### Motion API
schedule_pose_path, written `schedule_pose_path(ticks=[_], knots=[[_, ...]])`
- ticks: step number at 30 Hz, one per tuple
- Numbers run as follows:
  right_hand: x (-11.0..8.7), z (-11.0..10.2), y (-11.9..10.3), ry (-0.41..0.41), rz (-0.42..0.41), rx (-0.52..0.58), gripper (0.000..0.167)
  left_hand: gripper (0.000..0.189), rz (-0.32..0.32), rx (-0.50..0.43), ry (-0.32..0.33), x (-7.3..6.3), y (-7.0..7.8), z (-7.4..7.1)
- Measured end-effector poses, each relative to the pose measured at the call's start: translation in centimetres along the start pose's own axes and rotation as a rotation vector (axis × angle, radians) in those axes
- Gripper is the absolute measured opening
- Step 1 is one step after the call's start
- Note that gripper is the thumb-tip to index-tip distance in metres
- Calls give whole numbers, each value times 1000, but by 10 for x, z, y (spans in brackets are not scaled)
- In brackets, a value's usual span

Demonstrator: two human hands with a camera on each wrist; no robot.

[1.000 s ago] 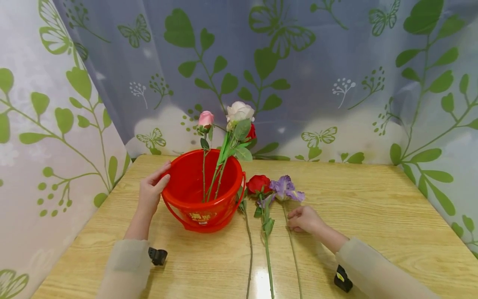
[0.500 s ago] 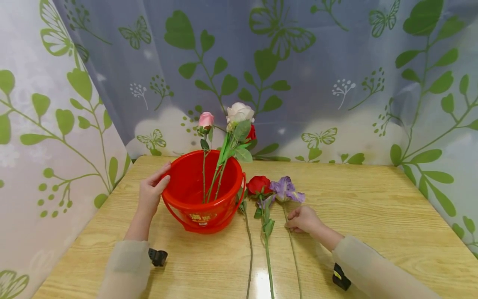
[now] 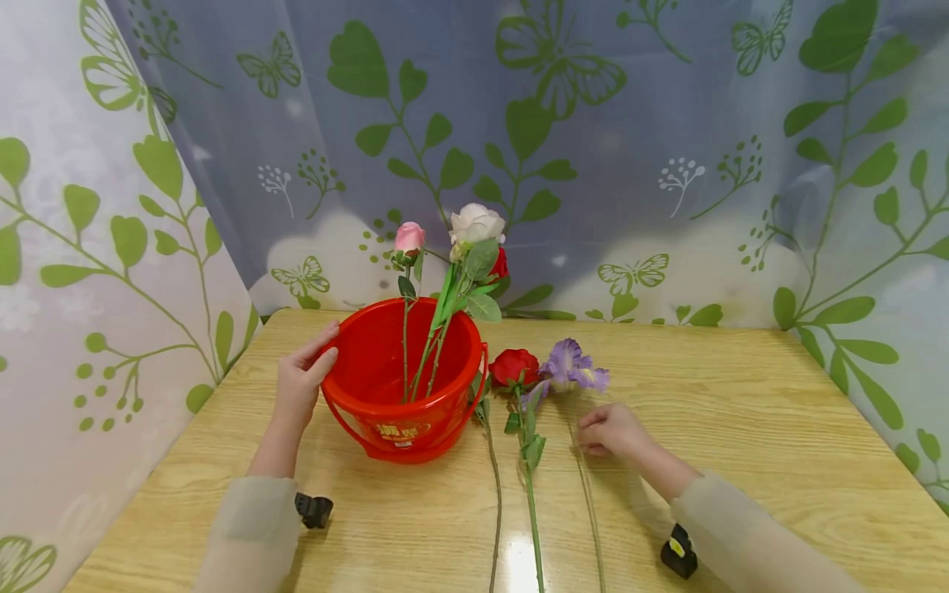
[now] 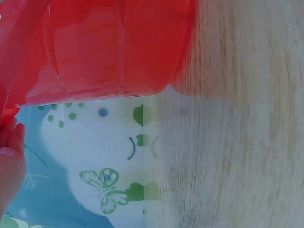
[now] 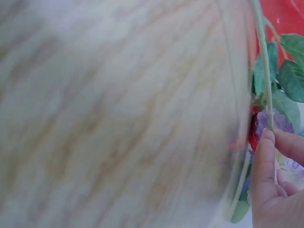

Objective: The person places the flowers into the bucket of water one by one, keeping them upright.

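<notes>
A red plastic bucket (image 3: 404, 416) stands on the table at left of centre. My left hand (image 3: 298, 375) grips its rim on the left side; in the left wrist view only a little of that hand (image 4: 10, 161) shows at the edge. Inside the bucket lean a pink rose (image 3: 409, 239), a white flower (image 3: 477, 224) and a red flower (image 3: 500, 263) partly hidden by leaves. My right hand (image 3: 611, 430) pinches the stem of a purple iris (image 3: 567, 365) between thumb and finger. In the right wrist view, the stem (image 5: 264, 57) runs up from the fingertips.
Left of the iris, a red rose (image 3: 515, 367) lies on the wooden table (image 3: 712, 387). Beside it lies another stem (image 3: 495, 494), its head mostly hidden behind the bucket. A patterned curtain (image 3: 638, 165) hangs behind the table.
The iris has shifted slightly, its bloom a little up, and its stem now blurs beside my right hand. That hand has moved slightly right. My left hand and the bucket have stayed put.
</notes>
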State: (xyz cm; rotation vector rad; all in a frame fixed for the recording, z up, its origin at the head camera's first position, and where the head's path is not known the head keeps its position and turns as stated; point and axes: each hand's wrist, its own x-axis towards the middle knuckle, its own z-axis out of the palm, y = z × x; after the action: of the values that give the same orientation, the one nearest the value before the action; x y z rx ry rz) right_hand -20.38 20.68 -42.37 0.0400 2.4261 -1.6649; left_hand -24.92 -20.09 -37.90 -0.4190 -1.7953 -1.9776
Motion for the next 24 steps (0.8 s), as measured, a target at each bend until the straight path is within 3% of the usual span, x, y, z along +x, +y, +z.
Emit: schedule_pose_path(ticks=[10,17,24], knots=[[-11,-15,-12,-4,-5,87,29,32,-8,0,-1,0,-1,-1],[-8,-30,-11,-24,-68,154,31,32,-11,-3,-2,0,0,-1],[-21,-30,-39,8,-25,116,33,32,-8,5,0,0,-1,-1]])
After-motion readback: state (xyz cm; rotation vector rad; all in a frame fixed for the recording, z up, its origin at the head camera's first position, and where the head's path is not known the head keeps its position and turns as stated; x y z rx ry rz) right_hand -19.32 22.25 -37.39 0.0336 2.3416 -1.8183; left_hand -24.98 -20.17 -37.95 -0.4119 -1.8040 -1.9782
